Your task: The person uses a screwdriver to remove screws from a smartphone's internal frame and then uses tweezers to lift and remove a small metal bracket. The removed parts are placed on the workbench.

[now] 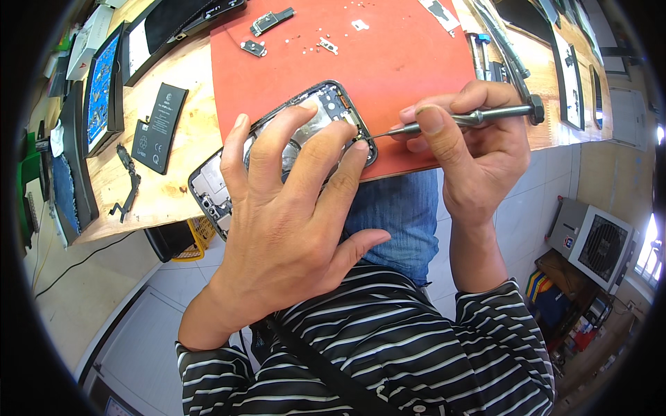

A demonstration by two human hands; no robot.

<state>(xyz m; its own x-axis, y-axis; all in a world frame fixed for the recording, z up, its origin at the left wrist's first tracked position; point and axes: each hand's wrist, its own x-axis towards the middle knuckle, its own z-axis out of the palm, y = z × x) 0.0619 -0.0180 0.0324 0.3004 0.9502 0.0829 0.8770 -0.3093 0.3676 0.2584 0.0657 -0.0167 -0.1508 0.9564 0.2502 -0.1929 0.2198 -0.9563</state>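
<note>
An opened phone housing [331, 95] lies tilted across the near edge of a red work mat [388, 76], its inside facing up. Over it spreads my left hand [295, 180], fingers apart, with fingertips resting on the housing and hiding much of its middle. The index finger touches down near the corner on the right. My right hand [479, 149] grips a slim metal screwdriver [472, 118] between thumb and fingers. The screwdriver's thin tip meets that same corner of the housing, close to my left fingertips. What lies exactly under the tip is too small to tell.
Small metal phone parts [272, 21] and several tiny screws lie on the mat's far side. Left on the wooden table are a black battery [160, 128], a flex cable [127, 183] and a blue-lined tray [104, 87]. Other tools [483, 55] lie right of the mat.
</note>
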